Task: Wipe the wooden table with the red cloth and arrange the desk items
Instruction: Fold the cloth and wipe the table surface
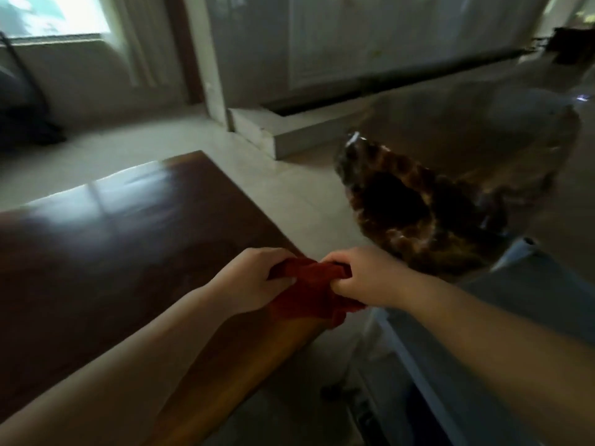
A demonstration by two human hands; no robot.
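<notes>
A red cloth is bunched between both hands over the near right corner of the dark wooden table. My left hand grips its left side, thumb on top. My right hand pinches its right side, just past the table's right edge. Part of the cloth hangs down below my hands against the table's lighter front edge. No desk items show on the glossy tabletop in this blurred view.
A brown patterned woven seat stands right of the table, close behind my right hand. A white step and white cabinets lie beyond on the pale floor. A dark object stands far left under the window.
</notes>
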